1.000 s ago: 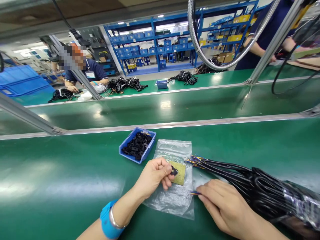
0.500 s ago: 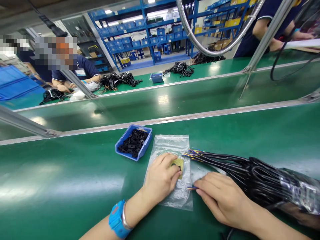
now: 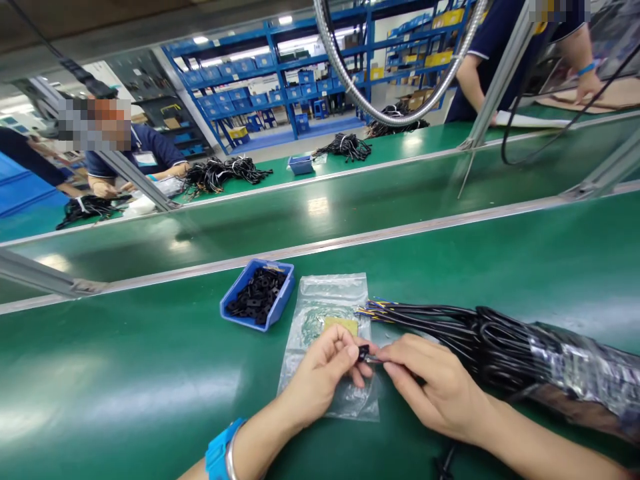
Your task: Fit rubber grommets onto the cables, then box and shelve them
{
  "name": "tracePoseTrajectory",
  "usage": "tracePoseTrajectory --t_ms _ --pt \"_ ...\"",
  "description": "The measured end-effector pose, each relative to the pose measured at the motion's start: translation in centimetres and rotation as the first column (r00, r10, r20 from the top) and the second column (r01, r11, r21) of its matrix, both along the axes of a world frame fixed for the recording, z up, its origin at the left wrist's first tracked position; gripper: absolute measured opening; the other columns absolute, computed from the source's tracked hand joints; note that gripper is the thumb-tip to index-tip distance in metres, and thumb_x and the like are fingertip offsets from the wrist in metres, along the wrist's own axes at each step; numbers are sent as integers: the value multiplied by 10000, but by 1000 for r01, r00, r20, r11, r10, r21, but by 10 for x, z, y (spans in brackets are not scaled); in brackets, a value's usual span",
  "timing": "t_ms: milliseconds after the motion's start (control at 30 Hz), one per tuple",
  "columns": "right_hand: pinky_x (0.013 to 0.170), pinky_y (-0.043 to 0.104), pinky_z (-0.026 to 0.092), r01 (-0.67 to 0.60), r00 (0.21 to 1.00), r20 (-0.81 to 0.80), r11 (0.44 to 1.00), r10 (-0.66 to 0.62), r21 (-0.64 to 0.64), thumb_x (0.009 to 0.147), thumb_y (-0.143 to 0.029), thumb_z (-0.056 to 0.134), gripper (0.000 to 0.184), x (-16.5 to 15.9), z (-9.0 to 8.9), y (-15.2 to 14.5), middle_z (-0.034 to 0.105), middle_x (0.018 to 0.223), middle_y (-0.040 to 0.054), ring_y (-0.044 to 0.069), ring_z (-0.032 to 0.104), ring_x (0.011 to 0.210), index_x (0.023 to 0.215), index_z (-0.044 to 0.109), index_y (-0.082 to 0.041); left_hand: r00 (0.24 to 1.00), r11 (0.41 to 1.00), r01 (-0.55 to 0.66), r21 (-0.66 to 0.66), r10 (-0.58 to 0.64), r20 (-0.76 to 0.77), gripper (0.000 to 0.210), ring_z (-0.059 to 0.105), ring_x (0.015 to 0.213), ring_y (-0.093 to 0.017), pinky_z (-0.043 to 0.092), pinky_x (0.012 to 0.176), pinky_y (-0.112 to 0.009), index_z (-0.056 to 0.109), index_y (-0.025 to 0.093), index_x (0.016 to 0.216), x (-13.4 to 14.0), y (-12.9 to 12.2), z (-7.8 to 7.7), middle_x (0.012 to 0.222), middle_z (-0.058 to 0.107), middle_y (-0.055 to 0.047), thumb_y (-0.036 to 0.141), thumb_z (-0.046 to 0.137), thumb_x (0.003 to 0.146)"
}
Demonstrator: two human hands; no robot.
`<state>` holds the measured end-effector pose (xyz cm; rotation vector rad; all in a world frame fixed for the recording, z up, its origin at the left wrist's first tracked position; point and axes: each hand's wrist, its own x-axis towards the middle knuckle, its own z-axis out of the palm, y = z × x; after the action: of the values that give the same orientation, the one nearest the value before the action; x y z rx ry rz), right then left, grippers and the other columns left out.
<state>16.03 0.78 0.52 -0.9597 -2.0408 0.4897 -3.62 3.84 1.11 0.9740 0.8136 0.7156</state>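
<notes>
My left hand [image 3: 323, 367] pinches a small black plastic part [image 3: 363, 352] between thumb and fingers, above a clear zip bag [image 3: 357, 403] on the green bench. Thumb and forefinger of my right hand [image 3: 435, 383] are closed on thin wire ends [image 3: 376, 359], which meet the black part; how far they reach into it I cannot tell. A yellowish square piece [image 3: 341, 326] lies at the bag, partly covered by my left hand. Beyond my right hand, a bundle of black cables [image 3: 450, 320] points its coloured wire ends at the bag.
A blue bin [image 3: 285, 303] of small black parts stands left of the bag. Metal rails [image 3: 310, 248] cross behind it. On the far bench lie more cable bundles [image 3: 220, 175] and a small blue bin [image 3: 301, 165]. Co-workers stand at both sides; a metal hose [image 3: 345, 80] hangs overhead.
My left hand has lifted the black part off the yellowish piece and turned it toward my right hand. The wire ends and the part now meet. The whole view has shifted slightly.
</notes>
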Motion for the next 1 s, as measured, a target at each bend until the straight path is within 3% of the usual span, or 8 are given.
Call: tracePoseTrajectory --t_ms 67,200,433,767,1000 --pt "610 257 483 17 999 -29 1000 -16 26 889 -99 500 172 -2 1 1 622 768 35 124 565 670 998 619 -160 992 993 -10 -114 24 123 285 632 652 -72 502 616 -192 470 164 816 4 -3 0 871 670 -21 360 677 805" --pt "581 242 482 66 997 -44 996 -63 64 884 -114 521 160 -3 0 1 620 742 32 116 566 638 981 641 -155 975 972 28 -233 25 222 412 686 756 -110 549 698 -210 579 158 1006 7 -5 -5 904 677 -18 315 794 692" --pt "591 238 488 74 997 -8 995 -74 63 874 -107 526 169 -3 0 1 622 758 38 118 574 650 974 654 -153 959 971 -46 -235 109 261 359 648 620 -69 504 608 -140 675 126 901 10 -6 -13 700 711 -28 303 835 632" --pt "580 250 456 94 995 13 989 -97 115 873 -98 519 143 -1 -1 -1 603 738 31 121 540 649 942 628 -159 971 973 -107 -206 146 187 364 680 678 -87 545 689 -178 680 155 814 10 -8 -16 817 748 -11 170 887 516" --pt "568 248 428 50 998 49 999 -50 5 872 -135 501 112 -2 -2 -2 597 760 28 124 524 641 942 583 -165 980 974 -167 -157 182 86 438 649 673 -83 518 647 -159 684 162 853 15 -11 -16 769 732 -11 129 894 469"
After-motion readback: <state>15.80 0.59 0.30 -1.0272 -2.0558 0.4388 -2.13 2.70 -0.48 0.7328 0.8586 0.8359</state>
